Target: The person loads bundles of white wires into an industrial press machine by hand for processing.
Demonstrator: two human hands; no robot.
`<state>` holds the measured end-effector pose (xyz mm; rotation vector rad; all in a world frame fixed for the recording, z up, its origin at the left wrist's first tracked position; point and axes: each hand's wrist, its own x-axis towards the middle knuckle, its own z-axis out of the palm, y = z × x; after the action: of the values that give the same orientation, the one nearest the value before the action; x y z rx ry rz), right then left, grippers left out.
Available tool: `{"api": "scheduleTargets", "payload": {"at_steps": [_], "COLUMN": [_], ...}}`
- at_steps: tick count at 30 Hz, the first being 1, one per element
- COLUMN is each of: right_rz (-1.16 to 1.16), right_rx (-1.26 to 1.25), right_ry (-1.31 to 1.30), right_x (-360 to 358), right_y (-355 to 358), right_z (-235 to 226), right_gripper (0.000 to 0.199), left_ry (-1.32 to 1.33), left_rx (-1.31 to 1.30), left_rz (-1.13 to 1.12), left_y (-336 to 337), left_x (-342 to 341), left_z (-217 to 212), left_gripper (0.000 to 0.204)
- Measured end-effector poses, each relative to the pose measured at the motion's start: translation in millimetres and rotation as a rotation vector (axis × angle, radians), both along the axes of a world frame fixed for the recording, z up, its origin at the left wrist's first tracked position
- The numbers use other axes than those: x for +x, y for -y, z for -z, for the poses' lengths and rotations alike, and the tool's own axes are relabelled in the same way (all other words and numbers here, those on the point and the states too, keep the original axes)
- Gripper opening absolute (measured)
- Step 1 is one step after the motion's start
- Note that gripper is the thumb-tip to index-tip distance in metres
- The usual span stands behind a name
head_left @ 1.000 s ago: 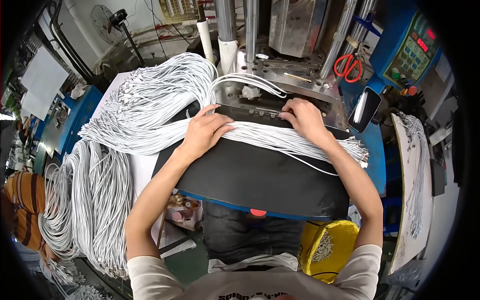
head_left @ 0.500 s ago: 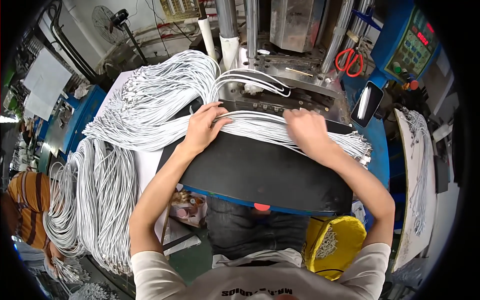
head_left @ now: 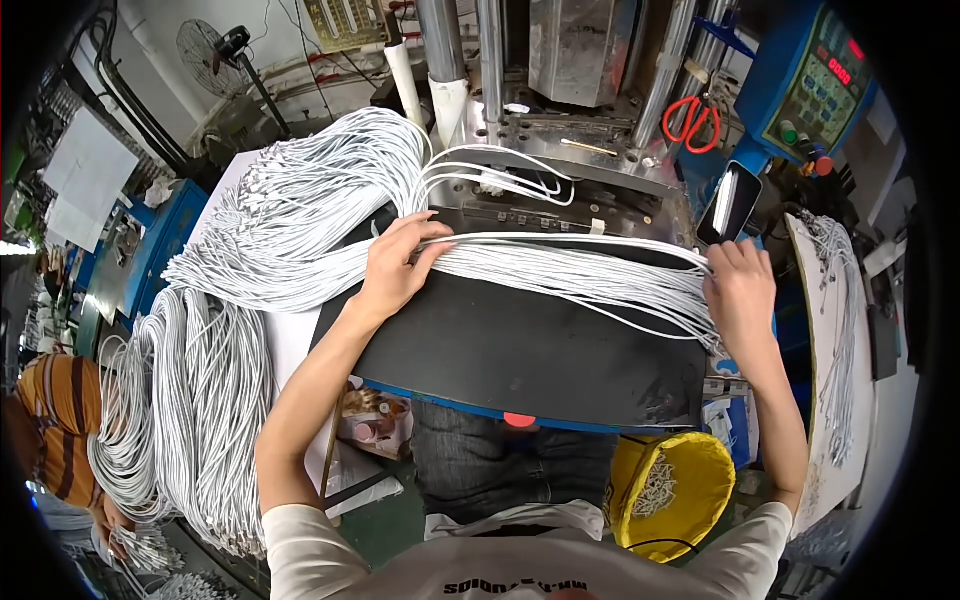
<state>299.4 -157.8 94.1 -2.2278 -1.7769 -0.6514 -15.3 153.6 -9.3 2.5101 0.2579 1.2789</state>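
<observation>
A bundle of white cables (head_left: 560,272) stretches across the black mat (head_left: 520,345) in front of me. My left hand (head_left: 402,265) is closed on the bundle near its middle, thumb and fingers pinching the cables. At the bundle's right end my right hand (head_left: 740,295) is closed around a few white cables, which run taut and slightly raised along the bundle's far side. Their tips are hidden by that hand. Beyond my left hand, a large heap of white cables (head_left: 330,165) lies on the table, and a few loops curve over the metal press base.
A metal press (head_left: 575,50) with steel columns stands behind the mat. Red-handled scissors (head_left: 692,122), a black tray (head_left: 730,203) and a blue control box (head_left: 810,85) are at right. More cables (head_left: 215,420) hang at left near another person (head_left: 58,430). A yellow bin (head_left: 680,490) stands below.
My right hand has moved right, from partway along the bundle to its end, with a few cables drawn straight. My left hand keeps its grip in nearly the same place.
</observation>
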Motion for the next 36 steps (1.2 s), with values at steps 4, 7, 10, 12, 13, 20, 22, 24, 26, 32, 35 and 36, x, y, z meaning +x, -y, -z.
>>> {"api": "scheduleTargets", "payload": {"at_steps": [4, 7, 10, 12, 13, 20, 22, 24, 26, 32, 35, 36], "right_rz": [-0.004, 0.049, 0.052, 0.063, 0.076, -0.230, -0.364, -0.376, -0.414, -0.357, -0.191, -0.156], "right_rx": [-0.023, 0.071, 0.065, 0.080, 0.092, -0.212, -0.161, -0.179, -0.101, 0.047, -0.022, -0.005], "right_ry": [0.025, 0.149, -0.014, -0.074, -0.138, -0.275, -0.438, -0.601, -0.506, -0.505, -0.492, -0.434], "right_x": [24, 26, 27, 34, 38, 5, -38, -69, -67, -21, 25, 28], "right_y": [4, 7, 14, 13, 13, -27, -62, -100, -116, -74, -30, -18], "right_z": [12, 13, 18, 10, 4, 45, 69, 86, 100, 106, 96, 87], "right_gripper": [0.030, 0.030, 0.032, 0.033, 0.034, 0.054, 0.057, 0.051, 0.044, 0.018, 0.008, 0.006], "left_ry": [0.011, 0.032, -0.075, -0.148, -0.223, -0.263, -0.162, -0.073, 0.138, 0.513, 0.487, 0.197], "left_rx": [-0.175, -0.488, -0.641, -0.551, -0.464, -0.743, -0.914, -0.975, -1.107, -1.392, -1.470, -1.222], "left_rz": [0.014, -0.016, 0.002, -0.015, -0.031, 0.006, 0.027, 0.092, 0.222, 0.512, 0.502, 0.269], "left_y": [5, 13, 20, 27, 32, 19, 15, 9, 1, -20, -6, 8], "left_x": [3, 2, -6, -5, -4, 0, 3, -3, -9, -31, -26, -17], "left_z": [-3, -8, -14, -27, -34, -26, -20, -13, -8, 18, 6, 1], "left_gripper": [0.018, 0.017, 0.015, 0.015, 0.015, 0.015, 0.015, 0.013, 0.012, 0.026, 0.033, 0.035]}}
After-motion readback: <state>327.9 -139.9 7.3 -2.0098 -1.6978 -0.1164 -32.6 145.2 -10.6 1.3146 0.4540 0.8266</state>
